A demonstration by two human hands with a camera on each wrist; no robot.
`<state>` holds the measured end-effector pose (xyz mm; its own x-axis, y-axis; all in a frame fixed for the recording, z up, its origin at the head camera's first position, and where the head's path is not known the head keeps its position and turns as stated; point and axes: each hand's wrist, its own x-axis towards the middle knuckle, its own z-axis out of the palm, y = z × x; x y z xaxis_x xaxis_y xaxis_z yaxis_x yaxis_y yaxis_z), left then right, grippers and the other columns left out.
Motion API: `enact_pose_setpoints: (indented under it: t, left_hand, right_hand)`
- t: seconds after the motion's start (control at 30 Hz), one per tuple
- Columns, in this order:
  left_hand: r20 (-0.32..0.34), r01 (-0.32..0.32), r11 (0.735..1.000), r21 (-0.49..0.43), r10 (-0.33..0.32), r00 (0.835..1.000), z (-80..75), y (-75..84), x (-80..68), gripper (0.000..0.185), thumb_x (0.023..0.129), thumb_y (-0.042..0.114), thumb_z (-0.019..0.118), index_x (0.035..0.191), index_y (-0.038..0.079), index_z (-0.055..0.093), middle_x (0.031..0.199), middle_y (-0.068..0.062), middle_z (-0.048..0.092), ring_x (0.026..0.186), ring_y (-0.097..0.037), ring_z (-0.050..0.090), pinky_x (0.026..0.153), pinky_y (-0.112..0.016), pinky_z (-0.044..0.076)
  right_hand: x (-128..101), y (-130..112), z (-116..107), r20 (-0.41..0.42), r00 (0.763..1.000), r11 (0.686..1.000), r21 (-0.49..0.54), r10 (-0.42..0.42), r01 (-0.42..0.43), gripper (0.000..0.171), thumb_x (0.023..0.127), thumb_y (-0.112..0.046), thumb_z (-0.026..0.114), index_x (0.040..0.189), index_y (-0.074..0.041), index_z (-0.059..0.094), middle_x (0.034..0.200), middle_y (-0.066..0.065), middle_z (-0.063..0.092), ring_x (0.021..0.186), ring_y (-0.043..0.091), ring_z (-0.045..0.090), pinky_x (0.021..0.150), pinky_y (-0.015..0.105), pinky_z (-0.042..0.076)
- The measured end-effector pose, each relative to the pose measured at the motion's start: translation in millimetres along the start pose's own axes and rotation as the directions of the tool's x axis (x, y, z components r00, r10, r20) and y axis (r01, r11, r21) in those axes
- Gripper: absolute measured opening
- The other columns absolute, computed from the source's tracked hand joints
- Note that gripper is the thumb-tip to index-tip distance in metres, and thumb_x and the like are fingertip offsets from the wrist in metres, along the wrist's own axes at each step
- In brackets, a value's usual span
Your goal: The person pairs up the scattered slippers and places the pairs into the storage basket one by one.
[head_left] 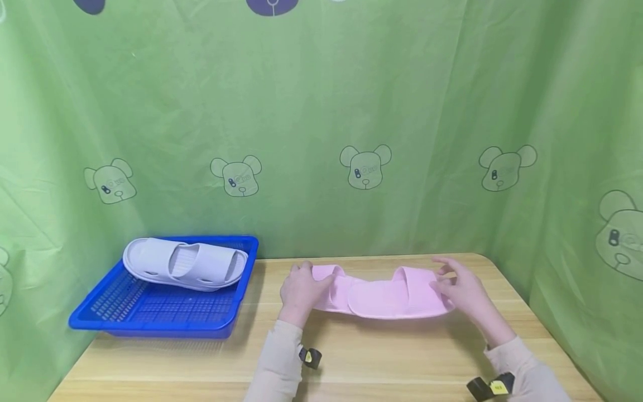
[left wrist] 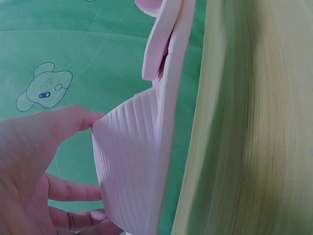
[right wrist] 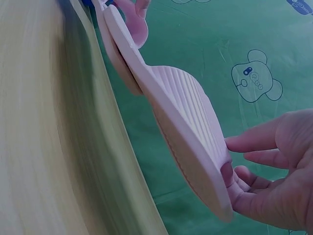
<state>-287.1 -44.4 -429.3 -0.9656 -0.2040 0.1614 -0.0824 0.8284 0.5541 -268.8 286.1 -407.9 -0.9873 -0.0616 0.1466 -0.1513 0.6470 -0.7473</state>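
Two pink slippers are held toe to toe, a little above the wooden table (head_left: 402, 357), with their toes overlapping in the middle. My left hand (head_left: 301, 293) grips the heel of the left pink slipper (head_left: 334, 293). In the left wrist view the thumb (left wrist: 63, 122) lies on its ribbed insole (left wrist: 129, 161) and the fingers curl underneath. My right hand (head_left: 464, 290) holds the heel of the right pink slipper (head_left: 402, 296). In the right wrist view its fingers (right wrist: 254, 142) close round the heel end of that slipper (right wrist: 186, 122).
A blue perforated tray (head_left: 150, 326) sits at the table's left, holding a pair of pale lilac slippers (head_left: 186, 265). A green curtain with bear prints (head_left: 365, 167) hangs close behind and on both sides. Black wrist straps (head_left: 310, 357) sit on my sleeves.
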Motion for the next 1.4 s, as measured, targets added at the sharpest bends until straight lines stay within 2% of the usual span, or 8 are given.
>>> enact_pose_setpoints:
  t: [0.2,0.43,0.53,0.67,0.77,0.87,0.97,1.4]
  left_hand:
    - [0.017,0.012,1.000,0.006,-0.012,1.000,-1.2,1.0,-0.8,0.077,0.077,0.073,0.060,0.123,0.011,0.061,0.114,-0.016,0.062,0.091,-0.035,0.064,0.067,-0.045,0.052]
    - [0.019,0.020,0.999,0.027,-0.021,1.000,1.0,2.4,-1.5,0.080,0.077,0.075,0.057,0.123,0.010,0.061,0.113,-0.017,0.063,0.089,-0.036,0.065,0.065,-0.045,0.052]
    - [0.026,0.021,0.999,0.038,-0.022,0.999,1.3,3.3,-1.7,0.081,0.078,0.075,0.057,0.124,0.009,0.061,0.112,-0.017,0.063,0.090,-0.035,0.065,0.066,-0.045,0.052]
    - [0.043,0.015,0.999,0.050,-0.017,0.999,0.2,5.4,-3.2,0.080,0.078,0.073,0.057,0.126,0.009,0.060,0.113,-0.018,0.063,0.093,-0.036,0.065,0.067,-0.046,0.053]
    - [0.055,0.014,0.998,0.058,-0.017,0.998,-0.5,6.5,-4.8,0.079,0.079,0.072,0.057,0.128,0.010,0.060,0.114,-0.018,0.063,0.094,-0.037,0.065,0.069,-0.047,0.053]
    - [0.058,0.017,0.998,0.060,-0.021,0.998,-0.5,6.9,-5.5,0.078,0.079,0.072,0.057,0.128,0.010,0.060,0.114,-0.018,0.063,0.095,-0.037,0.065,0.070,-0.047,0.053]
    - [0.058,0.019,0.998,0.056,-0.022,0.998,0.3,6.9,-5.2,0.078,0.080,0.072,0.057,0.128,0.010,0.060,0.115,-0.018,0.063,0.094,-0.037,0.065,0.069,-0.047,0.053]
    - [0.065,0.034,0.998,0.052,-0.037,0.997,1.8,7.4,-5.0,0.078,0.080,0.071,0.056,0.129,0.010,0.059,0.119,-0.019,0.063,0.096,-0.038,0.065,0.072,-0.048,0.054]
  right_hand:
    - [-0.8,-4.8,0.1,-0.056,0.998,0.999,-0.024,-0.026,0.025,0.063,0.084,-0.003,0.067,0.142,0.000,0.042,0.118,0.027,0.053,0.101,0.039,0.064,0.062,0.024,0.055]
    - [-1.1,-7.5,1.9,-0.108,0.993,0.997,-0.058,-0.050,0.044,0.058,0.084,-0.002,0.067,0.139,0.000,0.046,0.114,0.026,0.055,0.100,0.038,0.063,0.062,0.020,0.052]
    - [-1.2,-8.5,2.3,-0.129,0.990,0.996,-0.076,-0.059,0.049,0.057,0.084,-0.003,0.067,0.138,0.000,0.048,0.114,0.026,0.055,0.099,0.038,0.062,0.067,0.025,0.052]
    - [-1.0,-8.7,3.0,-0.169,0.983,0.994,-0.087,-0.078,0.064,0.055,0.084,-0.002,0.068,0.136,0.000,0.050,0.113,0.026,0.055,0.100,0.040,0.059,0.077,0.043,0.052]
    - [-0.6,-7.9,3.2,-0.196,0.977,0.994,-0.082,-0.084,0.069,0.053,0.084,-0.003,0.068,0.135,-0.001,0.051,0.113,0.025,0.055,0.100,0.040,0.059,0.080,0.047,0.051]
    - [-0.7,-7.1,3.1,-0.213,0.974,0.995,-0.079,-0.079,0.064,0.052,0.085,-0.004,0.067,0.135,-0.002,0.052,0.113,0.024,0.055,0.100,0.039,0.061,0.077,0.037,0.052]
    - [-1.0,-7.3,2.9,-0.229,0.970,0.995,-0.078,-0.076,0.059,0.051,0.086,-0.005,0.067,0.134,-0.003,0.053,0.114,0.023,0.054,0.100,0.040,0.062,0.076,0.027,0.048]
    - [-2.0,-8.6,3.2,-0.279,0.958,0.998,-0.029,-0.068,0.062,0.047,0.085,-0.004,0.069,0.131,-0.004,0.055,0.117,0.023,0.053,0.102,0.040,0.061,0.069,0.008,0.043]
